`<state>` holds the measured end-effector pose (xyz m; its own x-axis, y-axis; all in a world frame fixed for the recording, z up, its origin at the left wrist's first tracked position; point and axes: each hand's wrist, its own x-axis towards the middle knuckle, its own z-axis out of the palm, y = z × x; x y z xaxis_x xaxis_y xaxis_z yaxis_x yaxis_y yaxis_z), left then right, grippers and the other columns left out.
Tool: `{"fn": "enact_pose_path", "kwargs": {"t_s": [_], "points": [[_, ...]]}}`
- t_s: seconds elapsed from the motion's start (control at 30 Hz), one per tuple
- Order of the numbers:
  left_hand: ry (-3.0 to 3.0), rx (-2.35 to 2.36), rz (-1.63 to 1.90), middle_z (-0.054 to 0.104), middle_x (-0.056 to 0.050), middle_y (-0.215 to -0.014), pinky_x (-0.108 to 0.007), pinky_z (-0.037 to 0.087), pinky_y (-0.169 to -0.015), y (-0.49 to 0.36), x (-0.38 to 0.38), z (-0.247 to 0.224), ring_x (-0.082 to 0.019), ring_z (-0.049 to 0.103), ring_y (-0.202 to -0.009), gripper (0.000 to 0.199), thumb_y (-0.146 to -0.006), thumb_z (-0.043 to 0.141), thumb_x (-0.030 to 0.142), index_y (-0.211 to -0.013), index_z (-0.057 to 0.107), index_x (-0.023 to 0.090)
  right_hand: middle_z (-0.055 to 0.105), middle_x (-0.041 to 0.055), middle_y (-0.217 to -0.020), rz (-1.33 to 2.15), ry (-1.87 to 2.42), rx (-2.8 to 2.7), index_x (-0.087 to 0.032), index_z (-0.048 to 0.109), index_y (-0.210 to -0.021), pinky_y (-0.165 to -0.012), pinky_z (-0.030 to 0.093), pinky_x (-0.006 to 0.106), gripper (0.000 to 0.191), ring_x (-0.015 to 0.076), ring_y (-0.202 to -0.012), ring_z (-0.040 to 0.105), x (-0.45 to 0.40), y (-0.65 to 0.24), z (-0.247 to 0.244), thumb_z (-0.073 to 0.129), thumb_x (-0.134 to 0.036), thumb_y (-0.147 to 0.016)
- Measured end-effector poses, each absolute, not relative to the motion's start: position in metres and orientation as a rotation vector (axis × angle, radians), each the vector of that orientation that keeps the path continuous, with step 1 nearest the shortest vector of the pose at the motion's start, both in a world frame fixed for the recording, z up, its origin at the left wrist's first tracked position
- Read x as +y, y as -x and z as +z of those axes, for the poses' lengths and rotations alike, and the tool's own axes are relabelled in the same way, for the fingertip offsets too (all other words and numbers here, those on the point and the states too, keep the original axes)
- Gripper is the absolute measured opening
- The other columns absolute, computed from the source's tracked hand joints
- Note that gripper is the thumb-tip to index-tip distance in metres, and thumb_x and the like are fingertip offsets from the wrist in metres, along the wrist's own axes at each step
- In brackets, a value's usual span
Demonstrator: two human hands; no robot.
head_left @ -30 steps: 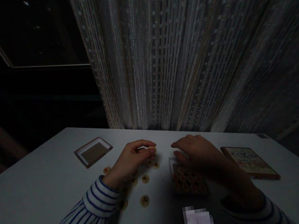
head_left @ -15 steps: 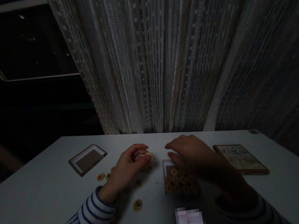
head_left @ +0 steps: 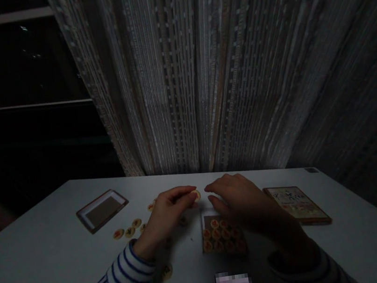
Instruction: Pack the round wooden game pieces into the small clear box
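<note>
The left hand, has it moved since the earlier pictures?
Yes, the left hand has moved to the right, judged against the box of round pieces.

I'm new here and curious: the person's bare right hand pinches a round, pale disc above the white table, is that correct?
Not quite: the head view shows the bare left hand pinching the round, pale disc above the white table.

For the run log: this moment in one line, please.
left hand: pinching xiangqi piece | right hand: fingers parted, near open box | inside: red-marked pieces | left side: loose pieces, tray | right side: printed case
</note>
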<state>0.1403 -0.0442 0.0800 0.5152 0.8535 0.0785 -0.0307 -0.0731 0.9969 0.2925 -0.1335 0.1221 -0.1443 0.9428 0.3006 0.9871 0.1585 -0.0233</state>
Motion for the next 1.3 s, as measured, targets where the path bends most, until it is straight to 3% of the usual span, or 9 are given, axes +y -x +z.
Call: {"fn": "enact_pose_path", "kwargs": {"t_s": [0.17, 0.33, 0.5, 0.73, 0.97, 1.3], "points": [[-1.443, 0.716, 0.794, 0.070, -0.006, -0.094, -0.030, 0.049, -0.077, -0.138, -0.039, 0.074, -0.016, 0.064, -0.078, 0.032, -0.070, 0.067, 0.032, -0.097, 0.068, 0.016, 0.067, 0.0063, -0.096, -0.215, 1.830, -2.214, -0.018, 0.061, -0.106, -0.080, 0.039, 0.031, 0.026, 0.0184, -0.093, 0.057, -0.126, -0.288, 0.117, 0.046, -0.020, -0.085], [-1.478, 0.674, 0.724, 0.071, -0.005, -0.090, -0.029, 0.048, -0.080, -0.137, -0.037, 0.074, -0.018, 0.064, -0.084, 0.032, -0.075, 0.062, 0.032, -0.102, 0.067, 0.017, 0.066, 0.0067, -0.097, -0.198, 1.779, -2.224, -0.018, 0.060, -0.107, -0.078, 0.040, 0.031, 0.027, 0.0179, -0.090, 0.058, -0.119, -0.290, 0.109, 0.049, -0.020, -0.083], [-1.471, 0.616, 0.683, 0.071, -0.004, -0.089, -0.028, 0.047, -0.081, -0.137, -0.035, 0.074, -0.017, 0.063, -0.085, 0.025, -0.074, 0.063, 0.028, -0.096, 0.068, 0.017, 0.067, 0.0065, -0.096, -0.153, 1.756, -2.208, -0.018, 0.061, -0.107, -0.079, 0.041, 0.032, 0.026, 0.0186, -0.090, 0.058, -0.116, -0.290, 0.107, 0.051, -0.023, -0.084], [-1.416, 0.662, 0.761, 0.070, -0.004, -0.077, -0.027, 0.049, -0.073, -0.137, -0.033, 0.071, -0.014, 0.063, -0.072, 0.018, -0.069, 0.067, 0.027, -0.082, 0.067, 0.014, 0.066, 0.0061, -0.096, -0.115, 1.735, -2.195, -0.017, 0.061, -0.103, -0.080, 0.041, 0.032, 0.022, 0.0182, -0.090, 0.058, -0.117, -0.290, 0.110, 0.051, -0.023, -0.083], [-1.389, 0.640, 0.778, 0.071, -0.004, -0.078, -0.027, 0.048, -0.075, -0.139, -0.036, 0.073, -0.015, 0.063, -0.075, 0.017, -0.068, 0.067, 0.027, -0.081, 0.069, 0.015, 0.065, 0.0060, -0.099, -0.135, 1.668, -2.218, -0.018, 0.059, -0.108, -0.081, 0.041, 0.032, 0.026, 0.0175, -0.092, 0.056, -0.116, -0.293, 0.106, 0.052, -0.025, -0.083], [-1.418, 0.669, 0.746, 0.070, -0.002, -0.073, -0.025, 0.047, -0.071, -0.140, -0.036, 0.073, -0.015, 0.063, -0.072, 0.016, -0.068, 0.067, 0.028, -0.077, 0.068, 0.015, 0.063, 0.0077, -0.097, -0.167, 1.641, -2.235, -0.015, 0.061, -0.101, -0.082, 0.040, 0.033, 0.022, 0.0192, -0.093, 0.055, -0.114, -0.291, 0.106, 0.055, -0.026, -0.082]]}}
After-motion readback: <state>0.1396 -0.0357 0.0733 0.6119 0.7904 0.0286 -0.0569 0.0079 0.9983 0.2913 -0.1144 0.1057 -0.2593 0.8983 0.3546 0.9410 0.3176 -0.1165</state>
